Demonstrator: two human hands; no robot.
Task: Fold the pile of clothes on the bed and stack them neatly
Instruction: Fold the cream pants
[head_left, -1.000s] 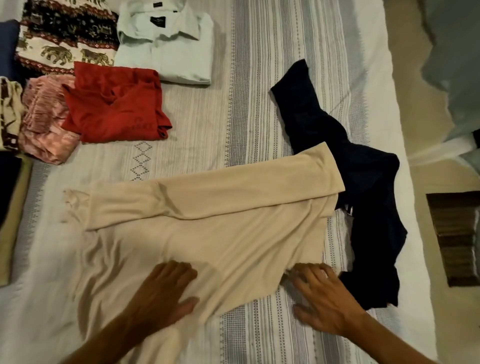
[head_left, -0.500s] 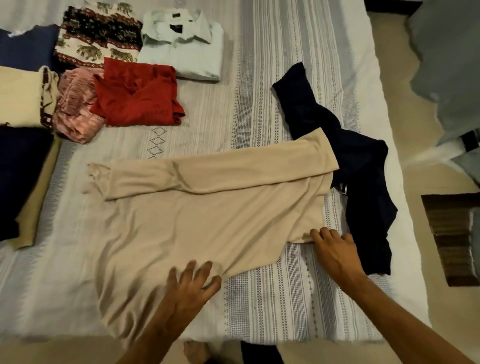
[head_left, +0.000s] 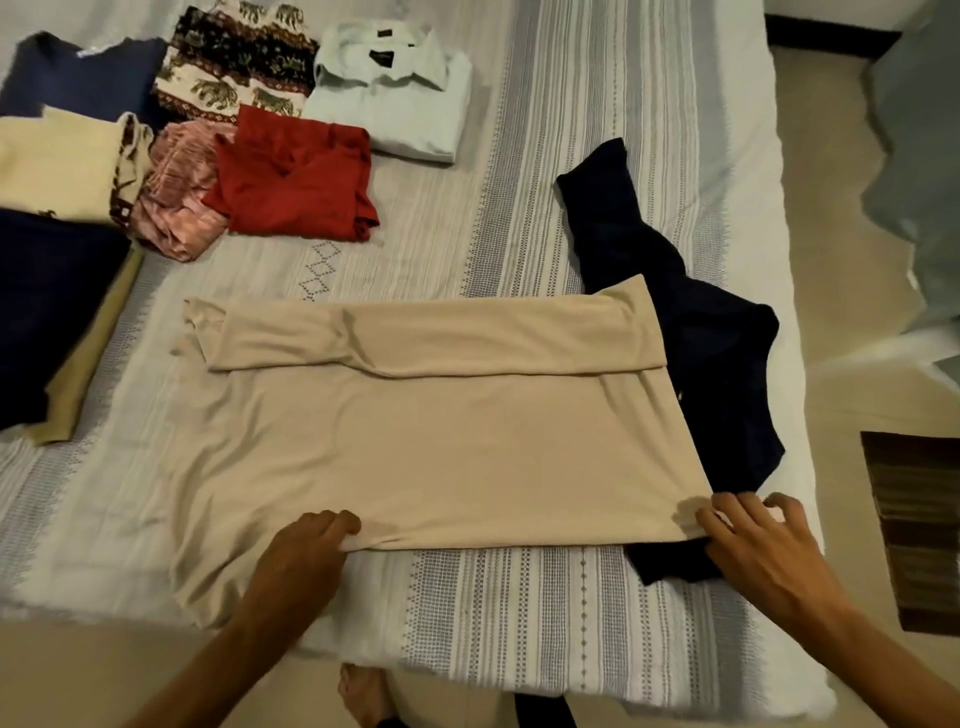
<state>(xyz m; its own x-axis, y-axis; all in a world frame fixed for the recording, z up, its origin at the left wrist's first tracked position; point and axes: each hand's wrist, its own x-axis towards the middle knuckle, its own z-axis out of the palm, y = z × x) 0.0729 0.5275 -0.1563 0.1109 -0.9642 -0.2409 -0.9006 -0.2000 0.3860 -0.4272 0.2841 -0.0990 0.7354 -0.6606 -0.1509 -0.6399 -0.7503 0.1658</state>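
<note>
The dark navy garment (head_left: 717, 353) is half buried under the beige top (head_left: 441, 441), so its shape is hard to read, and the navy piece (head_left: 47, 312) at the far left runs out of view. Both forearms enter from the bottom edge, with a bare foot (head_left: 363, 696) peeking out below the bed (head_left: 519, 623). The near edge of the bed sits just under the hands, with striped sheet showing between them and an open stretch beyond the top. The beige top lies flat in the middle of the bed, one sleeve folded across its upper part. The left hand (head_left: 306, 551) pinches the top's near hem, fingers curled into the cloth; the right hand (head_left: 753, 540) grips the near right corner, fingers curled. Up at the far left sit the red garment (head_left: 296, 182), the pale shirt (head_left: 395, 104), the elephant-print piece (head_left: 234, 57) and the pink garment (head_left: 176, 202), all folded.
</note>
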